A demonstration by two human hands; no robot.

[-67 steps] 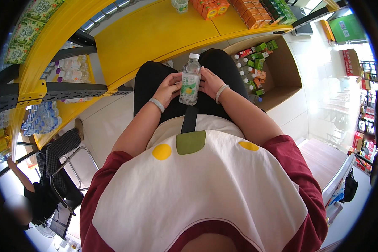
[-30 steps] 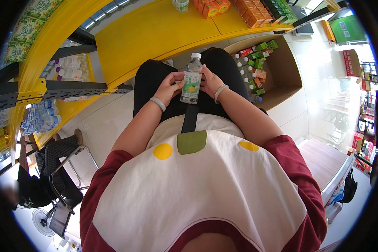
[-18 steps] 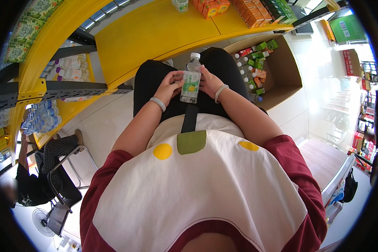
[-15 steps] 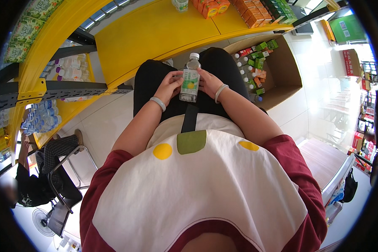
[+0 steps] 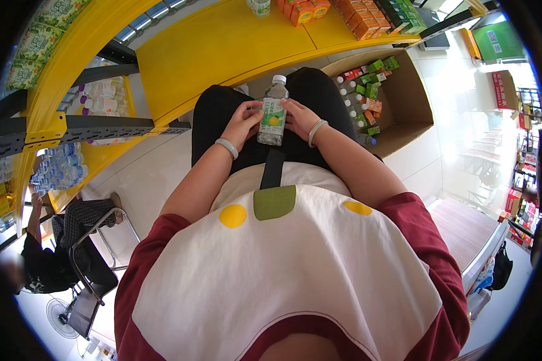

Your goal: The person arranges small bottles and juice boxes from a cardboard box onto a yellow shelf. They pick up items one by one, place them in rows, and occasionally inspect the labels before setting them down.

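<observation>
A clear plastic bottle (image 5: pixel 273 114) with a white cap and a green, white and yellow label stands nearly upright above my lap, its label facing me. My left hand (image 5: pixel 244 123) curls against the bottle's left side, fingers bent and closed on it. From the other side my right hand (image 5: pixel 300 118) grips it, thumb on the label's edge. The backs of some fingers are hidden behind the bottle. Just to the right of my knee stands an open cardboard box (image 5: pixel 406 123) holding several bottles and small cartons.
A yellow shelf (image 5: pixel 223 45) spans the space ahead, bearing orange cartons (image 5: pixel 304 11) at its far side. Bottled water (image 5: pixel 63 170) fills a lower shelf at left. Behind on the left, a person (image 5: pixel 48 259) sits on a metal-framed chair (image 5: pixel 90 301). A wood-topped table (image 5: pixel 467 225) stands at right.
The bottle has turned slightly in my hands, bringing more of the label's front and yellow fruit into view. Both hands stay nearly in place. The seated person has shifted a little.
</observation>
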